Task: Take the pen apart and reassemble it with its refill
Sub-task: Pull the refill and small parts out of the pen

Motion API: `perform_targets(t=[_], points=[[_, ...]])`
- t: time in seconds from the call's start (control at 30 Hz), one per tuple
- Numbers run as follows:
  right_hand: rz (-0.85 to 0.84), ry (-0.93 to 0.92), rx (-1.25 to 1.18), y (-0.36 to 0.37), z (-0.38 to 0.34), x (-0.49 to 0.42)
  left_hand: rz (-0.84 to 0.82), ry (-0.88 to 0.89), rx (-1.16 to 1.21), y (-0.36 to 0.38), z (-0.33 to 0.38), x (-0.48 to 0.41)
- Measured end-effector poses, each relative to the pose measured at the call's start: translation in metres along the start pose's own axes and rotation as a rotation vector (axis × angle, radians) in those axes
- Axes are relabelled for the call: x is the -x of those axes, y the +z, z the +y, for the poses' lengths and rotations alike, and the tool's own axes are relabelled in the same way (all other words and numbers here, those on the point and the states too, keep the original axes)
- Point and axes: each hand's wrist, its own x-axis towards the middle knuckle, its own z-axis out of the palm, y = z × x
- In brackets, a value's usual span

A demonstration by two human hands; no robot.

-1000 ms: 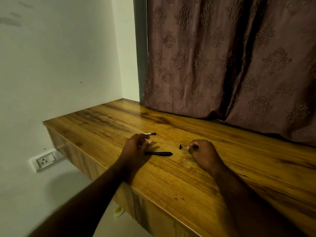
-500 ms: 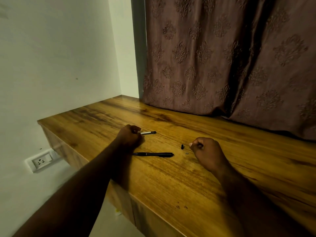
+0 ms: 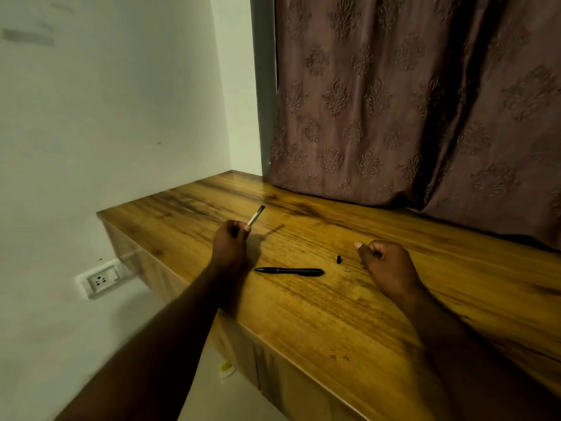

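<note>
1. Two hands at the bench [image 3: 334, 317]: your left hand [image 3: 230, 243] pinches the refill [image 3: 256, 214], tilted up off the wood.
2. Your right hand [image 3: 387, 264] rests clenched, with nothing visible inside.
3. Pen barrel [image 3: 288, 271] lies between them.

Left hand [image 3: 229, 242] holds the refill [image 3: 256, 215] tilted above the table [image 3: 334, 314], pen body [image 3: 289, 271] lying beside

Legible text, labels, brands, numbers, signs: none that we can read. We checked the refill [image 3: 256, 214], the black pen barrel [image 3: 288, 271] and the wall socket [image 3: 98, 281]. The curtain [image 3: 394, 101] bears an embossed ornament only.
</note>
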Motion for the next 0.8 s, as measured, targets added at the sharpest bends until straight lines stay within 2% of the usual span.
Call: perform_targets(t=[0.13, 0.27, 0.37, 0.53, 0.67, 0.8], points=[[0.026, -0.01, -0.027, -0.001, -0.01, 0.01, 0.037, 0.105, 0.008, -0.018, 0.014, 0.045], [0.028, -0.004, -0.112, -0.003, -0.03, 0.029, -0.074, 0.156, 0.007, -0.021, 0.023, 0.091], [-0.087, 0.057, -0.179, -0.004, -0.044, 0.048, -0.234, 0.165, 0.047, -0.016, 0.038, 0.121], [-0.265, 0.142, -0.379, -0.016, -0.059, 0.081, -0.412, 0.285, -0.112, -0.005, 0.054, 0.14], [-0.284, 0.135, -0.386, -0.016, -0.055, 0.084, -0.457, 0.342, -0.106, 0.004, 0.059, 0.145], [-0.315, 0.17, -0.463, -0.018, -0.049, 0.079, -0.436, 0.487, -0.136, 0.011, 0.057, 0.143]])
